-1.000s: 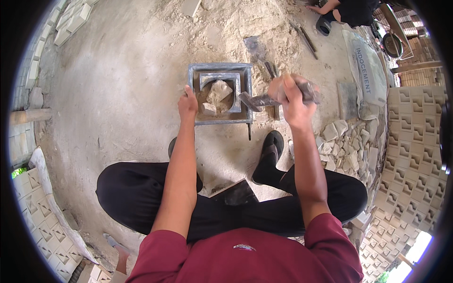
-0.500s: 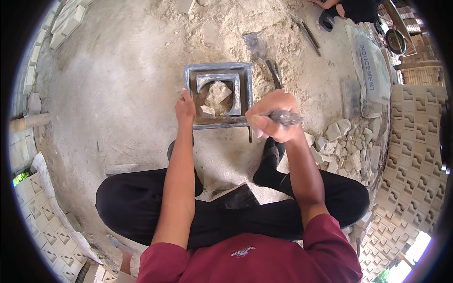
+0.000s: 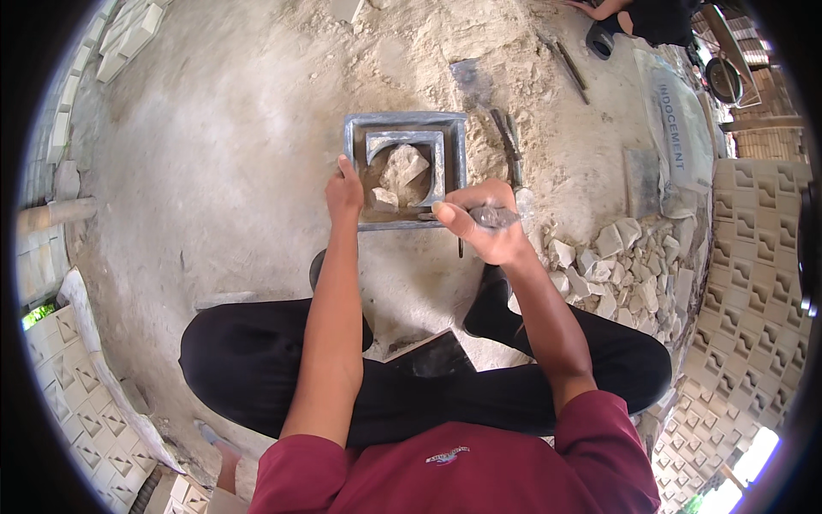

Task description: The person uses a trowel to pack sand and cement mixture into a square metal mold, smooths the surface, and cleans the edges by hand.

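A square grey mould frame (image 3: 405, 117) stands on the ground in front of me, with a smaller grey shape with a curved inner edge (image 3: 438, 167) inside it. Pale stone chunks (image 3: 404, 164) and sandy material lie in its middle. My left hand (image 3: 344, 190) is closed on the frame's left wall, thumb along the top. At the near right corner my right hand (image 3: 484, 221) is wrapped round the cement-crusted handle of what looks like a trowel (image 3: 494, 217). Its thin blade points left over the frame's near side and is mostly hidden by the hand.
Broken pale stones (image 3: 621, 265) are heaped to the right. Beyond the frame spreads loose sandy rubble (image 3: 419, 51), with metal bars (image 3: 507, 146) beside it. A dark flat plate (image 3: 435, 355) lies between my legs. Another person's arm (image 3: 604, 8) shows at the far right. Patterned blocks (image 3: 753, 257) are stacked at right.
My right hand has come left with the trowel, closer to the frame's corner. My left hand keeps its place on the frame wall. The whole view has shifted slightly.
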